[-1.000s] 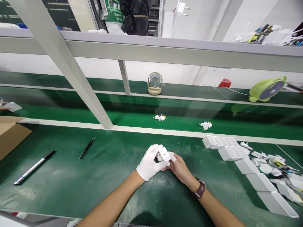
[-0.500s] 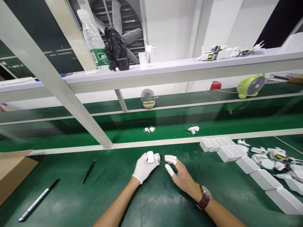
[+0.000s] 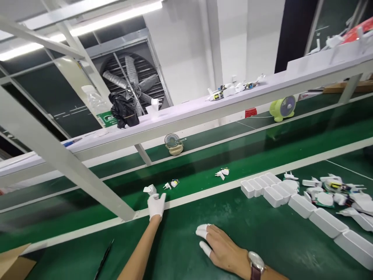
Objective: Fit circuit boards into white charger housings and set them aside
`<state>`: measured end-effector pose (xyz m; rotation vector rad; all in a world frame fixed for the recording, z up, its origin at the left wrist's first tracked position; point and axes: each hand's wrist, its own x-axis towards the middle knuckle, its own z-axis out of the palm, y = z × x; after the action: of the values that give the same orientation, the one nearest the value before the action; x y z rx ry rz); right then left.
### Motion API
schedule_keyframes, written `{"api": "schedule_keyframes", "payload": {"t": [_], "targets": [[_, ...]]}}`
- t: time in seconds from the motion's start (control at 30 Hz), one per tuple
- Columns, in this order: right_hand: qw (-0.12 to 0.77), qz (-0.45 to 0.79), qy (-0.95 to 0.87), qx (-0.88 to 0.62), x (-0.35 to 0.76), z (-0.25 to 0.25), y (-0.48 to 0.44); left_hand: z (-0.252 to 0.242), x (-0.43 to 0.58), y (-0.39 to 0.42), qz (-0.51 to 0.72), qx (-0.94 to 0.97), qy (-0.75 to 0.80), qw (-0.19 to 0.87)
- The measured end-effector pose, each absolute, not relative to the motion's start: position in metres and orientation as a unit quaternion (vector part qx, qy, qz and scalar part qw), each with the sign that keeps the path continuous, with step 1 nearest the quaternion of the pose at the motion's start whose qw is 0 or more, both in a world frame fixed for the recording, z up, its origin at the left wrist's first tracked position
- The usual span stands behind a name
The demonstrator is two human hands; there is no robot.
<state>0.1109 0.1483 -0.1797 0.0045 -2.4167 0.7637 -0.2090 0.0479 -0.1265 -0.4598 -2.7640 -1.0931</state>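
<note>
My left hand (image 3: 156, 205), in a white glove, reaches over the pale rail onto the green belt. Its thumb and fingers are apart. Just beyond the fingertips is a white plastic housing with a white part on top (image 3: 150, 189); whether the fingers still touch it is hard to see. To its right on the belt lies a small white plug with its circuit board (image 3: 171, 184). My right hand (image 3: 220, 247) rests low over the green table, with white finger cots on the thumb and fingers. Its thumb is apart from the bent fingers, and nothing is between them.
Rows of white plastic cases (image 3: 301, 205) stand on the right, beside a pile of plugs and circuit boards (image 3: 332, 190). Another plug piece (image 3: 222, 173) lies on the belt. A slanted metal post (image 3: 87, 171) rises left of my left hand. A black pen (image 3: 104, 259) lies at lower left.
My left hand has moved forward and left from above the table to the belt, and the white housing is now there. My right hand stays over the table. The view has tilted.
</note>
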Motion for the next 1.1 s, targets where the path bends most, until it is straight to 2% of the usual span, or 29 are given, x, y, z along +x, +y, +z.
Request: {"api": "schedule_keyframes", "payload": {"t": [0.1,0.23,0.43,0.6,0.7,0.77,0.87,1.0,1.1], "targets": [[0.293,0.286,-0.912,0.015,0.109,-0.177,0.150,-0.130,-0.206,0.070,-0.316,-0.248,-0.914,0.060],[0.283,0.273,-0.919,0.019,0.108,-0.170,0.154,-0.112,-0.225,0.095,-0.271,-0.293,-0.916,0.042],[0.265,0.145,-0.949,0.087,0.089,-0.179,0.165,-0.086,-0.232,0.127,-0.237,-0.314,-0.919,-0.019],[0.253,0.090,-0.956,0.118,0.055,-0.210,0.166,-0.108,-0.144,0.173,-0.228,-0.475,-0.846,-0.078],[0.244,0.086,-0.963,0.074,0.045,-0.219,0.162,-0.126,-0.076,0.198,-0.216,-0.654,-0.719,-0.093],[0.241,0.090,-0.964,0.068,0.044,-0.219,0.163,-0.129,-0.045,0.214,-0.208,-0.701,-0.672,-0.113],[0.231,0.104,-0.964,0.086,0.047,-0.212,0.169,-0.118,-0.036,0.237,-0.190,-0.746,-0.633,-0.081],[0.208,0.094,-0.965,0.128,0.050,-0.204,0.179,-0.096,-0.076,0.258,-0.191,-0.661,-0.724,0.047],[0.209,0.086,-0.962,0.152,0.049,-0.203,0.182,-0.092,-0.115,0.259,-0.196,-0.513,-0.836,0.017]]}}
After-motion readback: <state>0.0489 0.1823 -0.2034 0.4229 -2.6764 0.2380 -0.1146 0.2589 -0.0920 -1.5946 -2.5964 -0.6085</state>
